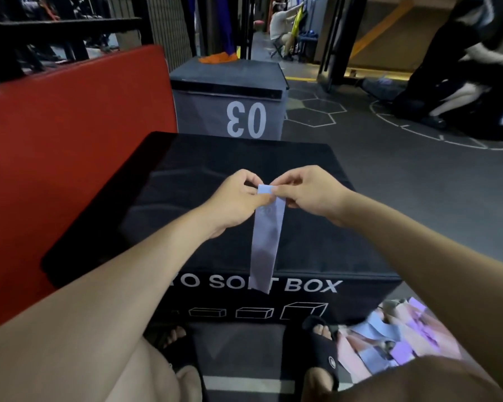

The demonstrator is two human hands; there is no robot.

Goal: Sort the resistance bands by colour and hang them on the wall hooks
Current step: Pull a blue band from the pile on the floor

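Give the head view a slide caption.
Both hands, left and right, pinch a pale blue band above a black box.

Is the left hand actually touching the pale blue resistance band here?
Touching. The head view shows the left hand pinching the top end of the pale blue resistance band, with the thumb lying over the band's edge.

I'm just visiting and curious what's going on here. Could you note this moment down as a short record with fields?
held item: pale blue band, hanging down in front of the black box
left hand: pinches the band's top end
right hand: pinches the same top end
unsorted pile: blue, purple and pink bands on the floor by the right foot
behind: grey box marked 03
wall hooks: not in view
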